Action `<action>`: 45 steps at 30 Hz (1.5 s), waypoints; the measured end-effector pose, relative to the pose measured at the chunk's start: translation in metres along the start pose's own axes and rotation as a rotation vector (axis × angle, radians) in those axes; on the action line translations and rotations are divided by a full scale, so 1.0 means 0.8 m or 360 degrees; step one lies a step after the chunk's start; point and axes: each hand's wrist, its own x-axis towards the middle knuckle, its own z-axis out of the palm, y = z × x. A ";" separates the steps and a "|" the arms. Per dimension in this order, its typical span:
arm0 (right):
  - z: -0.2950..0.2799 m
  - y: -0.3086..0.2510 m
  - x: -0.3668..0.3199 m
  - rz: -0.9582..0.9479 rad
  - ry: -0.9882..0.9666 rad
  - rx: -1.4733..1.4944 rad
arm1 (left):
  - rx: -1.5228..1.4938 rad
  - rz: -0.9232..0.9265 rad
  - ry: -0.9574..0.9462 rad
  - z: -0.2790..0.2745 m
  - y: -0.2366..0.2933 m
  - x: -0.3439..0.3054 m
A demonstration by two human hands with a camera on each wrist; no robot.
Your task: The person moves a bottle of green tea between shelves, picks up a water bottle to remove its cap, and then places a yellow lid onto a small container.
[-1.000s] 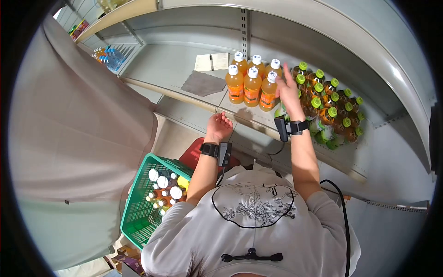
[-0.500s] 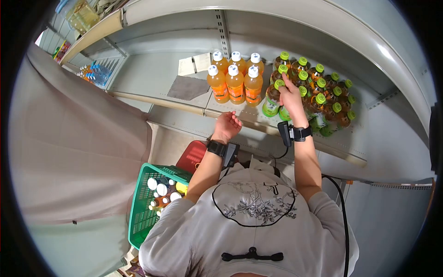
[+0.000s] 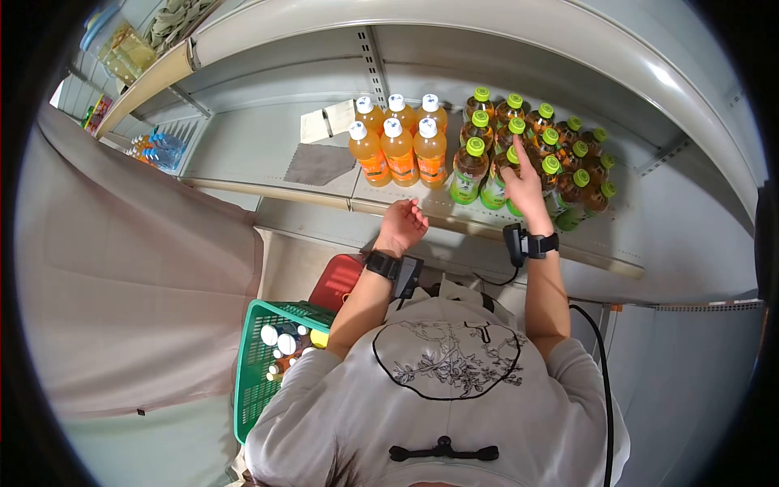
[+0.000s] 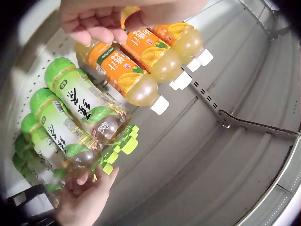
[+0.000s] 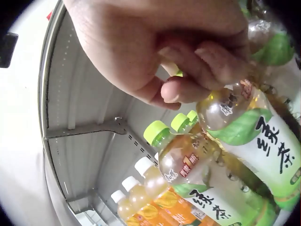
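My right hand (image 3: pixel 526 191) is over the green tea bottles (image 3: pixel 469 174), with its index finger extended toward the green caps. In the right wrist view, the other fingers (image 5: pixel 188 92) are bent just above a green tea bottle (image 5: pixel 249 136) whose cap they hide; no bottle shows in their grasp. The left hand (image 3: pixel 403 226) hangs palm up before the shelf edge, loosely curled and holding nothing. Nearest to it stand the orange-labelled juice bottles (image 3: pixel 399 154) with white caps, in two rows left of the tea.
A grey cloth (image 3: pixel 320 165) and an open notebook (image 3: pixel 328 122) lie left of the juice on the shelf (image 3: pixel 243 146). Below left is a green basket (image 3: pixel 243 390) holding several bottles, beside something red (image 3: pixel 337 280). An upper shelf (image 3: pixel 406 16) curves overhead.
My right hand has gone from beside the juice bottles to over the green tea, index finger still extended. The head view has shifted; the left hand stays loosely curled. The bottles keep their arrangement.
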 end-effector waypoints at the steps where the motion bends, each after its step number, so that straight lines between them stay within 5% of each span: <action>1: -0.005 -0.008 0.000 0.0156 -0.0119 0.0166 | 0.0002 0.0009 -0.0017 0.001 -0.001 0.001; 5: -0.035 -0.026 -0.006 0.0062 0.0191 0.0437 | 0.0029 0.0017 -0.0057 -0.001 0.001 0.004; 12: -0.056 0.015 -0.009 0.0147 0.0129 0.0238 | -0.0002 -0.0027 -0.0081 -0.011 0.000 0.007; 17: -0.072 -0.003 -0.011 0.0352 0.0049 0.0503 | 0.0030 -0.0014 -0.0049 -0.002 -0.007 0.000; 20: -0.088 0.015 -0.009 0.0140 0.0247 0.0672 | 0.0059 -0.0009 -0.0058 -0.003 -0.006 0.002; 32: -0.123 0.030 -0.017 0.0270 0.0338 0.0334 | 0.0092 -0.0068 -0.0051 0.010 -0.019 0.011; 38: -0.159 0.033 -0.021 0.0050 0.0826 0.0364 | 0.0115 -0.0027 -0.0069 0.016 -0.011 0.007; 41: -0.188 0.071 -0.017 0.0213 0.0880 0.0130 | 0.0107 -0.0019 -0.0078 0.013 -0.012 0.011; 43: -0.193 0.099 -0.016 0.0680 0.0693 0.0673 | 0.0083 -0.0051 -0.0064 0.012 -0.014 0.012; 45: -0.194 0.098 -0.022 0.0665 0.0704 0.0642 | 0.0043 -0.0070 -0.0052 0.014 -0.015 0.013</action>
